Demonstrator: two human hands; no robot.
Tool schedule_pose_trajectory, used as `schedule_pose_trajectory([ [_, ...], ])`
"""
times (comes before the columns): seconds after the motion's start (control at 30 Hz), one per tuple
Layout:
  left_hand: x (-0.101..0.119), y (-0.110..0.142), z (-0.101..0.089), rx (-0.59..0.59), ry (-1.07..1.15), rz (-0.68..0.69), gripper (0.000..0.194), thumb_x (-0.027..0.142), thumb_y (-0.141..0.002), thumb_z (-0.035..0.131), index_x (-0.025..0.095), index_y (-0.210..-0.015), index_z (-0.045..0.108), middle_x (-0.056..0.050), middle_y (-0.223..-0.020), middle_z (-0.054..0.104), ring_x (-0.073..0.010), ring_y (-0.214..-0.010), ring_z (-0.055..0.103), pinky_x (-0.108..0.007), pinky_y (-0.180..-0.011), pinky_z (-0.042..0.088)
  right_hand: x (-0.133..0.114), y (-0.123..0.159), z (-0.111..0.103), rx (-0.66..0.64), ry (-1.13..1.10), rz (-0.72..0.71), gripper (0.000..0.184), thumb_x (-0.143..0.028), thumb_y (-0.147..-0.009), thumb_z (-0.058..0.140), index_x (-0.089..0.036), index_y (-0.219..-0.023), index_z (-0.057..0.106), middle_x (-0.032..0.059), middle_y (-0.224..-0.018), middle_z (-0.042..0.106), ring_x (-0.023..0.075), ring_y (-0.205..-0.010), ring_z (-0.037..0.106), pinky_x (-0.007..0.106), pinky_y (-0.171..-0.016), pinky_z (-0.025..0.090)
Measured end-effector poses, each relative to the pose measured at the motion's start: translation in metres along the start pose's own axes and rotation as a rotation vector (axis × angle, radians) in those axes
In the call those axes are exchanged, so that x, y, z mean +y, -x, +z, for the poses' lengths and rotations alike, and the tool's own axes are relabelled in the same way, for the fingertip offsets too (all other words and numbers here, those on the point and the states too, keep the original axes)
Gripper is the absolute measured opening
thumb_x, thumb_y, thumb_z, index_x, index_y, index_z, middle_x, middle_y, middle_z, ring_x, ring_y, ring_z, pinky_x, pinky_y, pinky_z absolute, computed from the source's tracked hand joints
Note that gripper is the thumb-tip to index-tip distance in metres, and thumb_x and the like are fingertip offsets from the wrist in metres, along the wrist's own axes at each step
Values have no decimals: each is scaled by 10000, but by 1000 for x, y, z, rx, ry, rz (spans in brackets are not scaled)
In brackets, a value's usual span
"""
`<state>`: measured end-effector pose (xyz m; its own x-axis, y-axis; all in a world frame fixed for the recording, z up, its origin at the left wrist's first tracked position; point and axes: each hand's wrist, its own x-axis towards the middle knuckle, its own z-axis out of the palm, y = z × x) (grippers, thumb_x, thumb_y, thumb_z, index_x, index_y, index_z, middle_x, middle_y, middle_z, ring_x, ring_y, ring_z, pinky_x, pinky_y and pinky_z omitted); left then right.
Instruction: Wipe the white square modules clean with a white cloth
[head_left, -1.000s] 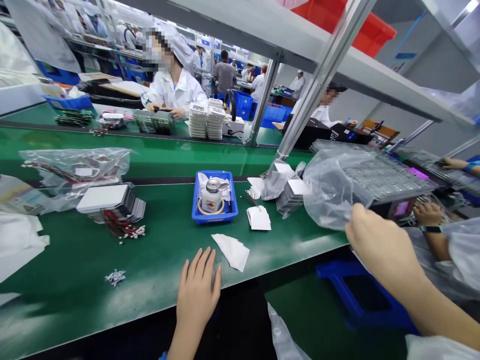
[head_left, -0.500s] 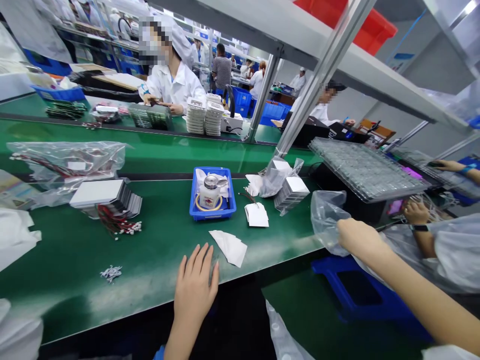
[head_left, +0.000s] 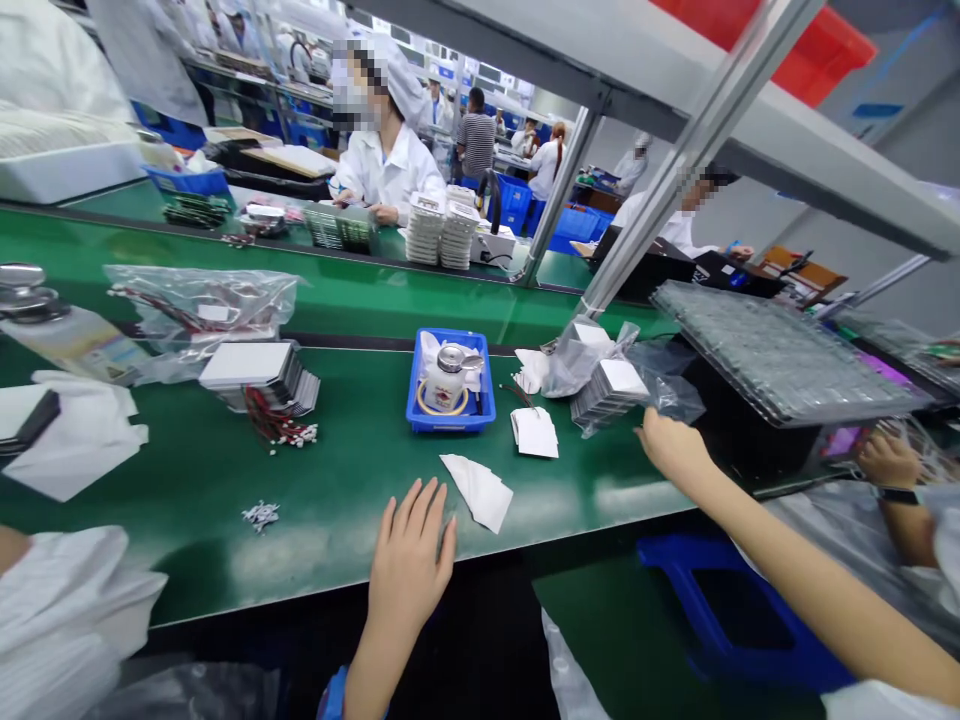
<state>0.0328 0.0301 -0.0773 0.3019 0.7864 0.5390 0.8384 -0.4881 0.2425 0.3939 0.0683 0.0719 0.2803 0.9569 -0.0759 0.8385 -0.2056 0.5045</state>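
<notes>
My left hand (head_left: pixel 411 545) lies palm down at the front edge of the green bench (head_left: pixel 337 530), fingers stretched out, holding nothing. Just right of its fingertips are folded white paper wipes (head_left: pixel 480 492). My right arm reaches out to the right, and my right hand (head_left: pixel 670 445) is closed on a clear plastic bag (head_left: pixel 673 385) that spreads behind it. Left of that hand stands a stack of white-topped flat pieces (head_left: pixel 609 392), partly in plastic. Several white square pieces (head_left: pixel 535 432) lie nearer the middle.
A blue tray (head_left: pixel 451 424) holds a dispenser bottle (head_left: pixel 448 385). Flat packs with red and black wires (head_left: pixel 251 368) and small grey pieces (head_left: pixel 261 515) lie left. A stacked clear tray (head_left: pixel 787 350) juts out at right. Co-workers sit opposite and at both sides.
My right hand has moved left and inward with the plastic bag, towards the stack. My left hand stays flat by the wipes. The view has turned somewhat left.
</notes>
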Motion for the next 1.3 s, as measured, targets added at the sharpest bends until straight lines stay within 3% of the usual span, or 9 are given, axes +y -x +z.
schedule_pose_trajectory([
  [0.17,2,0,-2,-16,21,-38,379,249,-966,474,97,-1291,598,-152,-1333,634,-340,-1265,556,-500,-1070,365,-53,54,-10,-83,-110,-373,226,-267,-990,460,-192,-856,625,49,-718,684,217,-661,689,272,-539,383],
  [0.27,3,-1,-4,-36,23,-44,376,242,-965,477,94,-1288,600,-152,-1338,631,-340,-1267,554,-504,-1075,363,-88,64,-11,228,-296,-737,256,-197,-993,420,-184,-825,612,53,-758,674,189,-689,650,281,-581,413],
  [0.33,3,-1,-5,-47,20,-44,376,238,-967,475,92,-1292,597,-151,-1346,625,-337,-1273,550,-504,-1078,362,-106,57,-9,445,-374,-841,275,-161,-993,390,-166,-839,619,77,-800,675,198,-730,640,297,-628,453],
  [0.6,4,-1,-5,-55,22,-66,386,238,-971,471,106,-1318,580,-140,-1367,613,-327,-1294,536,-507,-1089,364,-131,-1,28,662,-389,-688,334,-212,-980,457,-30,-1239,564,279,-1283,601,339,-1156,614,461,-905,535],
  [0.8,5,-1,-6,-40,21,-65,371,233,-970,470,111,-1298,592,-133,-1347,629,-329,-1282,547,-511,-1078,382,-125,-17,52,719,-344,-698,342,-177,-994,408,-39,-1238,604,252,-1242,662,320,-1150,651,425,-843,570],
  [1.0,4,-1,-4,-40,70,-80,371,227,-965,484,114,-1304,584,-141,-1353,623,-335,-1293,540,-536,-1083,395,-99,-16,24,787,-494,-647,303,-153,-999,373,-97,-1139,636,167,-1068,740,233,-964,711,326,-785,549],
  [1.1,4,-1,-9,-49,202,-134,355,241,-966,493,150,-1294,593,-128,-1344,630,-323,-1312,528,-553,-1106,388,-97,-1,-4,697,-965,-423,269,-296,-1018,396,-168,-967,627,46,-749,687,146,-605,618,250,-561,464],
  [1.17,3,-3,-17,-69,376,-206,348,272,-971,492,185,-1291,597,-109,-1330,641,-297,-1312,533,-541,-1125,386,-104,9,-20,473,-1304,-325,331,-423,-1007,418,-198,-818,570,-16,-615,552,110,-495,482,229,-461,361],
  [1.3,-6,-10,-34,-160,934,-444,396,400,-995,447,199,-1301,597,-113,-1363,616,-267,-1316,535,-475,-1128,414,-138,18,-40,14,-1700,-450,366,-563,-900,558,-200,-881,595,-19,-658,553,103,-536,484,215,-473,373],
])
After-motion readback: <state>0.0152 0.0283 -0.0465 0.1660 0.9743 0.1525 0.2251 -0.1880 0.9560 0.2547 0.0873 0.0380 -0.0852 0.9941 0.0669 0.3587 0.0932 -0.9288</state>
